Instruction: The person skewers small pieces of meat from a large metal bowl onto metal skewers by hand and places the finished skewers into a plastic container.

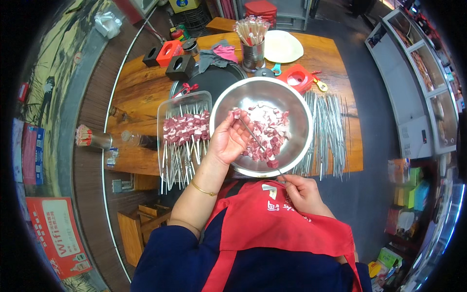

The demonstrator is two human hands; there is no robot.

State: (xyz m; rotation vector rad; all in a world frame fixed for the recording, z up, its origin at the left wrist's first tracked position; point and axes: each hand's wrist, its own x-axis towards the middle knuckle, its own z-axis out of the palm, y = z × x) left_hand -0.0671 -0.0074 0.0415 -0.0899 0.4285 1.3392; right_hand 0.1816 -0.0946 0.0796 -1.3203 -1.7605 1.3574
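My left hand (231, 138) is over the left part of a large steel bowl (300, 146), a cube of raw meat (236, 112) between thumb and fingers at the tip of a metal skewer (251, 133). Near the bowl's front rim, my right hand (301, 189) grips that skewer's lower end. More meat pieces (272, 160) are threaded on its lower part. Loose chunks of raw meat (261, 120) lie in the bowl. To the left, a clear plastic container (184, 98) holds many loaded meat skewers (186, 127). Bare metal skewers (328, 131) lie right of the bowl.
Behind the bowl on the wooden table (140, 85) stand a black round tray (219, 80), tissue boxes (180, 66), a metal canister (253, 56) of wrapped sticks, a pale plate (283, 46) and a red box (296, 77). Another canister (101, 140) and a glass bottle (131, 137) are at left.
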